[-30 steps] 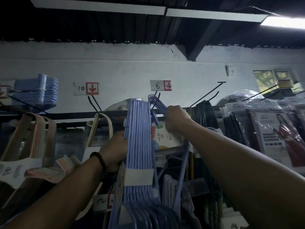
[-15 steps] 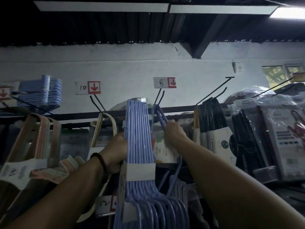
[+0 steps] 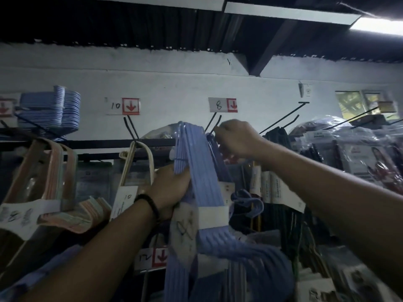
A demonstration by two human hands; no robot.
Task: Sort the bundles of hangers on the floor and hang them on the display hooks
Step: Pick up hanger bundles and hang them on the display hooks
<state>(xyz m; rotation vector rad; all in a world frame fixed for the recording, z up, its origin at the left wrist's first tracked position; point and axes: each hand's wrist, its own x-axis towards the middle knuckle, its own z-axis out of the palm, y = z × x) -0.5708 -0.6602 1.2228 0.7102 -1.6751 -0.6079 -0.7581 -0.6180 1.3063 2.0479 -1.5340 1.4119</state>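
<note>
You're looking up at a dim shop wall (image 3: 174, 83), pale and scuffed, under a dark corrugated ceiling (image 3: 109, 25) with one bright light panel (image 3: 375, 27) in the upper right corner of the frame. Dead centre, your left hand (image 3: 170, 188), black wristband (image 3: 148, 205) just below it, grips the blue hanger bundle (image 3: 202, 177) round its side, fingers wrapped in from the left, just above the white paper band (image 3: 213, 216). Your right hand (image 3: 235, 138) is up at the top of that bundle, fingers curled and pinching its hook ends right at the tip of the display hook (image 3: 212, 125), the twin black prongs slanting out below the label marked 8 (image 3: 222, 105). Whether those hook ends are on the prongs I can't tell. Left of centre, the label marked 10 (image 3: 124, 106) sits above another black hook (image 3: 130, 129), which carries cream hangers (image 3: 139, 162) off the dark rail (image 3: 98, 144) running across the wall. In the upper left a stack of blue hangers (image 3: 50, 110) rests high on its own hook, and below it peach and pink hangers (image 3: 52, 171) hang with paper bands. Right of your hand, black hangers (image 3: 277, 138) hang in a tight row, a long black hook (image 3: 281, 120) juts out above them, and plastic-wrapped packs (image 3: 359, 158) crowd the right edge beneath a small window (image 3: 357, 103). Low in the centre, a label marked 12 (image 3: 152, 257) shows between your arms.
</note>
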